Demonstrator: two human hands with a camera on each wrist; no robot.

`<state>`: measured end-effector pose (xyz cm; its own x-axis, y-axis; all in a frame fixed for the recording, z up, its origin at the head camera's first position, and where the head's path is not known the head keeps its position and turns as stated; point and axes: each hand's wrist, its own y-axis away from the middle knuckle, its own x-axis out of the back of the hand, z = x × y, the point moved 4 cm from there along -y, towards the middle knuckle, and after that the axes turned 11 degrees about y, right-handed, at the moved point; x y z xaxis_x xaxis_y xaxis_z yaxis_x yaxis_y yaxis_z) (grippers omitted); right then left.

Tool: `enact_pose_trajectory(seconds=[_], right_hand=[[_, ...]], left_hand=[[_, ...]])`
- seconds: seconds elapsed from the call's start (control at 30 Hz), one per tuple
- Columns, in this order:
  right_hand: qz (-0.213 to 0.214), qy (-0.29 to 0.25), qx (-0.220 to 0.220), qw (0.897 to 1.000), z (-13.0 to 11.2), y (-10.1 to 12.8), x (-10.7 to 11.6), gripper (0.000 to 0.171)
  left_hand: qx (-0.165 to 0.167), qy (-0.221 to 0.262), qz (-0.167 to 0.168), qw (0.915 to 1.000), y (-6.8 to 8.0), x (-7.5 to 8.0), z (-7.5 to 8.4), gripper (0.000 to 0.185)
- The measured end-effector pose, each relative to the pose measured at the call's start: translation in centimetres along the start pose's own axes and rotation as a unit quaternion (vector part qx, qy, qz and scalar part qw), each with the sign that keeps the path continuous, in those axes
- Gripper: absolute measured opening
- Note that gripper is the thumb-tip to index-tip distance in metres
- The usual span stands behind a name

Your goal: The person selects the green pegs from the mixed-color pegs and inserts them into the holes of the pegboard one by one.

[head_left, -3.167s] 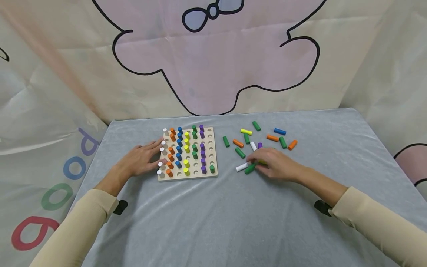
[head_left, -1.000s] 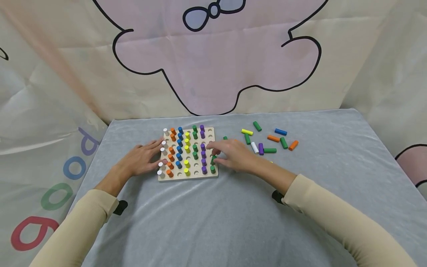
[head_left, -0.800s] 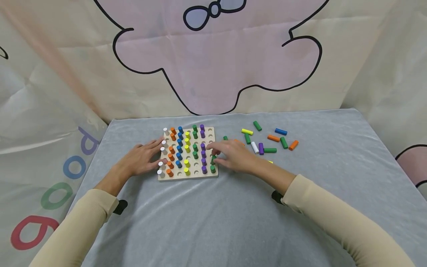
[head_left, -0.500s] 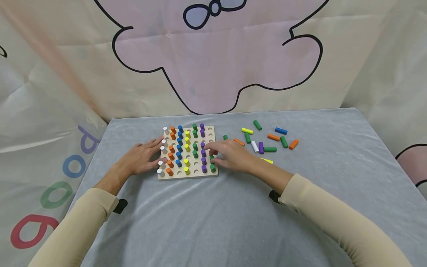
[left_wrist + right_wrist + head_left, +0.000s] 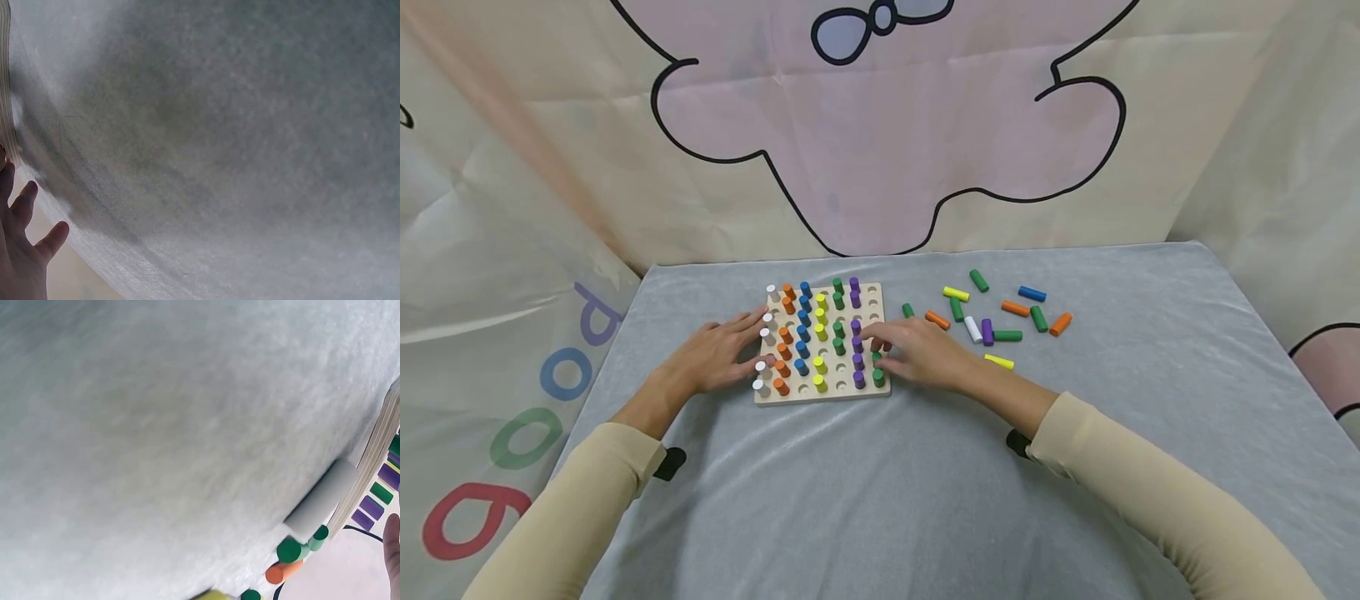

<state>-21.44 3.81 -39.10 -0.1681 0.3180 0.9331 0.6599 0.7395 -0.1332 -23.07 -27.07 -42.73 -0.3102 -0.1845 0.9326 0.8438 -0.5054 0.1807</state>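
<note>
A pale wooden pegboard point(image 5: 842, 390) lies left of centre on the cloth. Upright white, orange, blue, yellow, green and purple pegs stand in its columns. My left hand point(image 5: 718, 358) rests along the board's left edge, fingers spread; in the left wrist view, part of the left hand point(image 5: 25, 244) shows at lower left. Over the right column, my right hand point(image 5: 921, 350) holds a green peg point(image 5: 876, 357) by the thumb, behind another green peg point(image 5: 878, 378) standing in the front hole. The fingers hide part of the held peg. A loose white peg point(image 5: 322, 497) lies beside the board.
Loose pegs lie scattered right of the board, among them a yellow peg point(image 5: 999, 362), a purple peg point(image 5: 987, 332), a blue peg point(image 5: 1032, 294) and an orange peg point(image 5: 1061, 324). Grey cloth point(image 5: 835, 500) covers the table; a printed curtain point(image 5: 880, 167) hangs behind it.
My right hand has moved left from the loose pegs to the board's right column with a green peg, then shifted slightly left. My left hand stays at the board's edge.
</note>
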Motion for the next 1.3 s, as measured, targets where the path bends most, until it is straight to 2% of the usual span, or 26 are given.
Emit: enact_pose_trajectory(seconds=[0.2, 0.33, 0.63, 0.83, 1.07, 1.3], right_hand=[[-0.017, 0.0, -0.026, 1.0, 1.1, 1.2, 0.9, 0.046], [-0.023, 0.004, -0.05, 0.998, 3.0, 2.9, 1.4, 0.047], [0.025, 0.035, -0.089, 0.995, 8.0, 7.4, 2.7, 0.047], [0.031, 0.031, -0.106, 0.993, 10.1, 9.7, 3.3, 0.048], [0.015, 0.056, -0.145, 0.988, 11.8, 11.2, 4.1, 0.05], [0.016, 0.069, -0.136, 0.988, 12.9, 12.1, 3.9, 0.05]], left_hand=[[0.0, 0.001, -0.002, 1.0, 0.1, 0.0, 0.1, 0.08], [0.001, 0.0, -0.001, 1.0, 0.0, -0.1, 0.1, 0.081], [0.005, -0.005, -0.006, 1.0, -0.3, 0.1, 0.1, 0.081], [0.005, 0.0, -0.008, 1.0, -0.2, 0.0, 0.1, 0.081], [0.007, 0.001, -0.009, 0.9999, -0.1, 0.1, 0.1, 0.081], [0.008, 0.0, -0.007, 0.9999, 0.0, 0.0, 0.0, 0.082]])
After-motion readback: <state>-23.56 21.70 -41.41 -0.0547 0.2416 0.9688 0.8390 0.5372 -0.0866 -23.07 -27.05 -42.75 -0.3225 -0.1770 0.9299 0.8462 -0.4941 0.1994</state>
